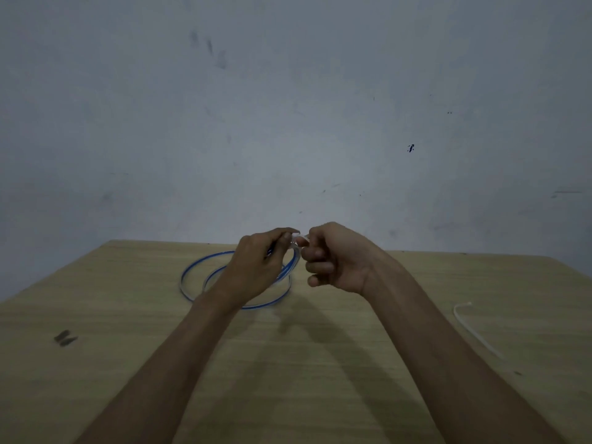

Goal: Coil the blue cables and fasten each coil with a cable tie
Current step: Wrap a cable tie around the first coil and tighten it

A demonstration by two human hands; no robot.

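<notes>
Head view: left hand (256,267) pinches the blue cable coil (262,305), its lower loops resting on the tabletop (128,363); right hand (333,261), fingers curled, pinches the cable tie (299,243). Loose loops could slip out before cinching.

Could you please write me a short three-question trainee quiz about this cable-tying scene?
1. True or false: a spare white plastic cable tie lies on the light wooden table, on the right hand's side.
2. The coiled blue cable is: A untouched; B held at one edge by the left hand; C hanging off the table.
3. What does the right hand pinch?
Key: 1 true; 2 B; 3 a translucent cable tie.
</notes>
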